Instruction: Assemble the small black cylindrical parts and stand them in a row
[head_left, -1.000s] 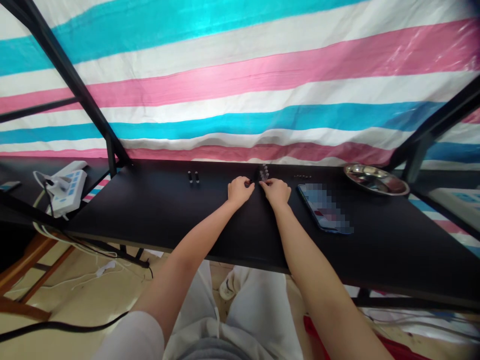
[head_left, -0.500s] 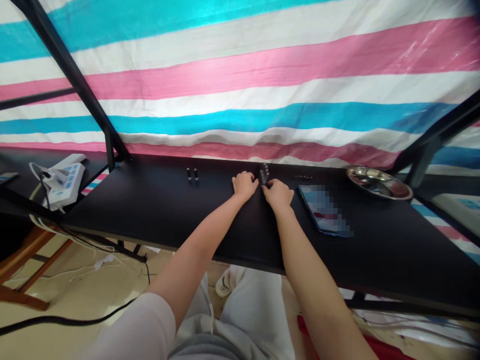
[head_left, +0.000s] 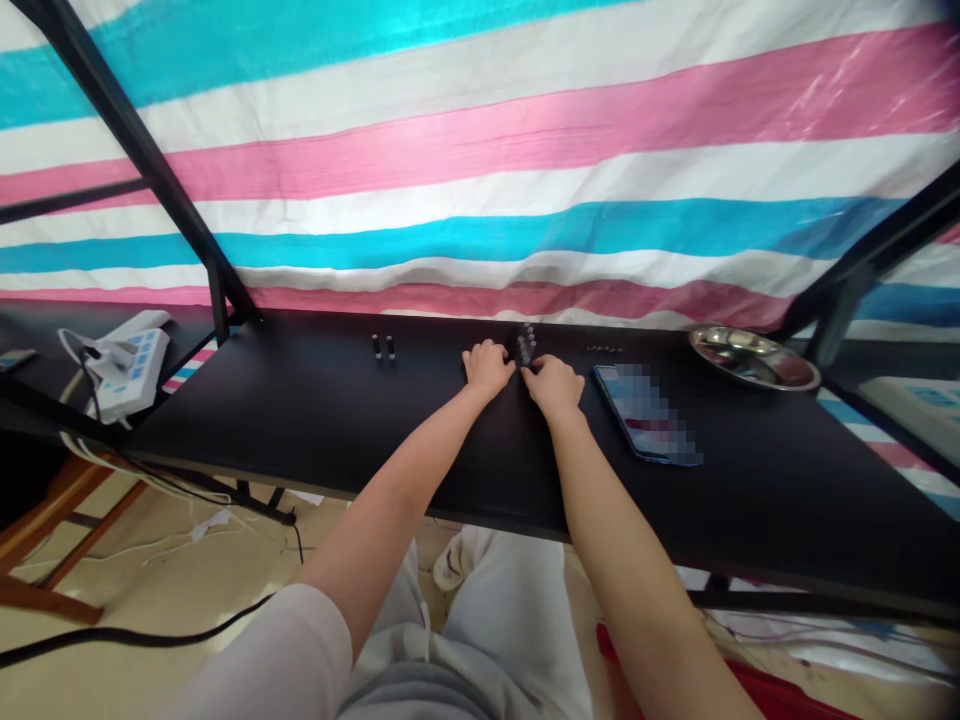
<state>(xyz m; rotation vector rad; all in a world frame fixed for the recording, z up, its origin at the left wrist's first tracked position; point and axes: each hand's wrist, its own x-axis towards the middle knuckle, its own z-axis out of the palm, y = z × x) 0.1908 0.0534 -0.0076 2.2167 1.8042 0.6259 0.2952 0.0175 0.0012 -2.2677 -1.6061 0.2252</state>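
Observation:
Several small grey, clear-looking cylinders stand close together near the back of the black table, and dark material shows around their base. Just left of them my left hand rests palm down, its fingers bent and slightly apart; its thumb side is closest to the cluster. From the right, my right hand reaches the near side of the cluster with thumb and forefinger drawn together at its base. What those fingertips grip is too small and dark to make out.
Two small black cylinders with pale ends stand to the left. A row of tiny pieces lies beyond a phone on the right. Past them sits a round metal tray. Black frame posts and a striped sheet border the table.
Both hands stay at the cluster with almost no visible movement. The whole view has shifted very slightly.

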